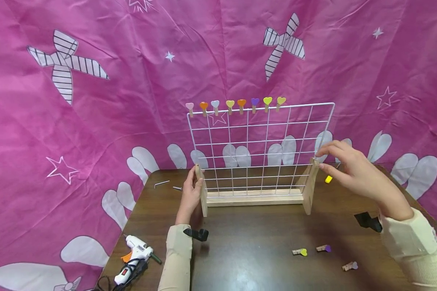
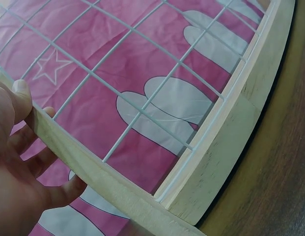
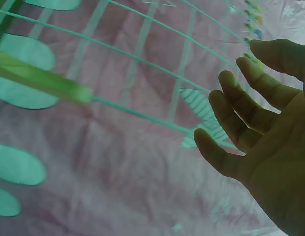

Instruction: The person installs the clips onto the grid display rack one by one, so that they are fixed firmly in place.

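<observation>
A white wire grid (image 1: pixel 247 126) stands upright in a wooden stand (image 1: pixel 255 202). Heart-topped clothespins in several colours, such as the pink one (image 1: pixel 189 107), line its top edge from the left corner to past the middle. My left hand (image 1: pixel 191 196) grips the stand's left side post (image 2: pixel 93 172), thumb on the near side and fingers behind. Beside the upper end of the right side post (image 1: pixel 309 190), my right hand (image 1: pixel 353 169) hovers with loosely bent, spread fingers; in the right wrist view, this hand (image 3: pixel 270 123) holds nothing.
Three loose clothespins, yellow-green (image 1: pixel 300 251), purple (image 1: pixel 323 248) and pale (image 1: pixel 350 266), lie on the brown table (image 1: pixel 240 242). A white glue gun (image 1: pixel 136 250) with its cord is at front left. Behind lie a hex key (image 1: pixel 162 184) and a yellow-handled tool (image 1: pixel 329 179). A pink curtain (image 1: pixel 131 101) hangs behind.
</observation>
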A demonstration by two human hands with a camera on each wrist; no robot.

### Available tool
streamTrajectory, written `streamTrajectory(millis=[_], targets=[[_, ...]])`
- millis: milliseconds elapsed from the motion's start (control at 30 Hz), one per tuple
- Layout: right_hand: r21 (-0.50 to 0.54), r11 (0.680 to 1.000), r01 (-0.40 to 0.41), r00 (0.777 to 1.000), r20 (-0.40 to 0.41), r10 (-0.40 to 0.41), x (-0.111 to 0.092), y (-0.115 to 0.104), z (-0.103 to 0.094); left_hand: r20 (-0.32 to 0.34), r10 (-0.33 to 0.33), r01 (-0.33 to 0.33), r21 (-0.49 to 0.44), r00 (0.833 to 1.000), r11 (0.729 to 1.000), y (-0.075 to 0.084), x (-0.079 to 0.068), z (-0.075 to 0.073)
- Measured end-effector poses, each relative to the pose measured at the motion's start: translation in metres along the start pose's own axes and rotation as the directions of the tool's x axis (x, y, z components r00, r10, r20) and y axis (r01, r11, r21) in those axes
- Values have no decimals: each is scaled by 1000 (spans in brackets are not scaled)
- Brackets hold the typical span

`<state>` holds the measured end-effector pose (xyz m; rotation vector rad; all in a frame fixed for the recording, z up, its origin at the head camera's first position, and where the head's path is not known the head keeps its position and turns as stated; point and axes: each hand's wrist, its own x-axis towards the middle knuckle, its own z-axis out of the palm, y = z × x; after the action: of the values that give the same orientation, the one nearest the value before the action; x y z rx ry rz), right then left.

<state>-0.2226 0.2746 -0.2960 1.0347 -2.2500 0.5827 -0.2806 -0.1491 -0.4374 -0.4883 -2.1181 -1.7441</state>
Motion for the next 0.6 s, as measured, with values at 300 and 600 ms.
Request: streamTrajectory(millis=[300,600], targets=[[10,998,-63,997,55,62,-62,3,32,5,-38,38,4,999,999,2,1,-2],[32,993,-116,978,180,108,-123,-2,79,7,-23,23,-6,1000,1000,2,0,-1]])
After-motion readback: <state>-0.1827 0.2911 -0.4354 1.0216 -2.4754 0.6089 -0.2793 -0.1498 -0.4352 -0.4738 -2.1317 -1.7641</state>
